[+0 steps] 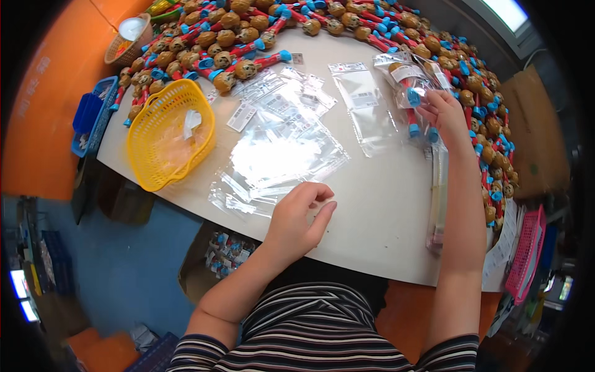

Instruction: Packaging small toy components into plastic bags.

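My left hand (299,215) hovers over the near table edge, fingers loosely curled and thumb apart, with nothing visible in it. At the far right my right hand (447,118) has its fingers bent on a clear bag holding a red-and-blue toy figure (413,96) with a round brown head. This bagged toy lies among other bagged ones, and the fingertips are partly lost in the shiny plastic. A flat clear bag (364,100) with a white label lies left of them. Between it and the yellow basket (137,155) spreads a heap of clear labelled bags (282,152).
Loose toy figures (226,59) are piled along the far and right table edges. A blue basket (85,118) stands at the left, a pink basket (525,254) at the right. Below the table, a cardboard box (193,263) contains bagged toys. A long clear packet (437,204) lies beside my right forearm.
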`<state>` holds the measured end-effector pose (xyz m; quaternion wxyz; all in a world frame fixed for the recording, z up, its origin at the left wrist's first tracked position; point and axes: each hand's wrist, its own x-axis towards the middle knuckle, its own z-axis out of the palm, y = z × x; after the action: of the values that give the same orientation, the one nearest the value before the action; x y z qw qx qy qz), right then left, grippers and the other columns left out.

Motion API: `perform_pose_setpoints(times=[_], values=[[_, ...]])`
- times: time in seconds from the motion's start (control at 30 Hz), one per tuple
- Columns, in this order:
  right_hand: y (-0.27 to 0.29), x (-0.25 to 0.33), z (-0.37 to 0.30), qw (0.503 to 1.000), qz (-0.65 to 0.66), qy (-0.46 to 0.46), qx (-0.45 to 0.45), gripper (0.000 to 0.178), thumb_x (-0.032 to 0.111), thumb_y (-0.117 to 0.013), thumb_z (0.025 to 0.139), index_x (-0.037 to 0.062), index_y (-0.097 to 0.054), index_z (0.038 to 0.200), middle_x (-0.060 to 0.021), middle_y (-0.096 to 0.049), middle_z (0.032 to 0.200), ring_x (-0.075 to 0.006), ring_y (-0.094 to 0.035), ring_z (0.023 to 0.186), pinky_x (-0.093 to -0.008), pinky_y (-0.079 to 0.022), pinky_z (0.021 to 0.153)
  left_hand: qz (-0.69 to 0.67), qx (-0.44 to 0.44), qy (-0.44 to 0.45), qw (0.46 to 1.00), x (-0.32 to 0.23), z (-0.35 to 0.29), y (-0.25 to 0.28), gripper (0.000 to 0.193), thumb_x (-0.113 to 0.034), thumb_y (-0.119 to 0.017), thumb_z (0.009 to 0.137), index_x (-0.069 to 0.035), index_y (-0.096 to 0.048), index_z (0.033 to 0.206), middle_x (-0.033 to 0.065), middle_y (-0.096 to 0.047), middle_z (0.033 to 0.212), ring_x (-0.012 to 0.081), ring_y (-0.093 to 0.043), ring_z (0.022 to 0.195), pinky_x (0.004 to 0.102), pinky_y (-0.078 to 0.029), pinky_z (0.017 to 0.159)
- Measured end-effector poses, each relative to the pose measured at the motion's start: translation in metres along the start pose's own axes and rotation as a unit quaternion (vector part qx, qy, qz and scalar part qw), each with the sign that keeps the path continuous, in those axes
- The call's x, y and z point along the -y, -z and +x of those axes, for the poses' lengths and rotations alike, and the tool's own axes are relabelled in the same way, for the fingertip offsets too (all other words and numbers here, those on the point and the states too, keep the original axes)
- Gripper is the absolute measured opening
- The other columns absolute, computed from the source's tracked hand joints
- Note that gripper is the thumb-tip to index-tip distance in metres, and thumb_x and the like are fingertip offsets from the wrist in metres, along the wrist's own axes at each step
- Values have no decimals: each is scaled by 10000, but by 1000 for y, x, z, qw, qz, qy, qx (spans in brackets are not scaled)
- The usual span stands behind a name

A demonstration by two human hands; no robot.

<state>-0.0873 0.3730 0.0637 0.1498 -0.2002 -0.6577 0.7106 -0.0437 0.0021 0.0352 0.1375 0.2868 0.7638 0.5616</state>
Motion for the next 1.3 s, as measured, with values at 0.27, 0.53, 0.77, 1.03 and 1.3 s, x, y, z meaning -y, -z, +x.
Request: perform_pose_setpoints(times=[0.27, 0.53, 0.77, 1.03, 1.3], values=[[-34, -2, -19, 892, -400, 92, -190, 269, 222, -612, 955, -5, -595, 1099, -106, -693, 933, -157, -682, 800, -242, -535, 678, 376, -197, -111, 898, 40, 48, 23, 295, -116, -732, 796, 14, -609, 1030, 199, -619, 1152, 352, -582, 1106, 442, -475, 941], [-93, 4, -121, 968, -225, -24, 113, 261, 227, -574, 980, -6, -637, 1077, -76, -693, 900, -129, -665, 740, -238, -530, 669, 244, -207, 20, 947, 44, 49, 42, 122, -47, -675, 837, 7, -670, 945, 150, -685, 1027, 319, -661, 893, 359, -525, 790], [-142, -20, -131, 935, 56, -266, 227, 493, 368, -544, 996, -39, -522, 1274, -186, -654, 1140, -210, -685, 960, -290, -580, 802, 255, -191, -121, 940, 13, 25, 11, 102, -27, -649, 845, -1, -673, 941, 143, -686, 981, 326, -663, 860, 377, -533, 768], [-167, -56, -114, 951, 23, -242, 191, 463, 301, -606, 965, -75, -536, 1225, -193, -656, 1101, -208, -691, 922, -273, -586, 799, 377, -242, -131, 884, 23, 32, 23, 164, -66, -679, 815, -10, -666, 968, 173, -684, 1014, 347, -655, 930, 419, -523, 830], [-164, -44, -125, 946, 51, -269, 171, 435, 280, -607, 964, -93, -553, 1180, -199, -661, 1092, -210, -697, 907, -261, -590, 788, 298, -208, -36, 931, 53, 38, 41, 98, -53, -661, 834, -19, -620, 916, 119, -652, 892, 311, -640, 814, 397, -521, 705]])
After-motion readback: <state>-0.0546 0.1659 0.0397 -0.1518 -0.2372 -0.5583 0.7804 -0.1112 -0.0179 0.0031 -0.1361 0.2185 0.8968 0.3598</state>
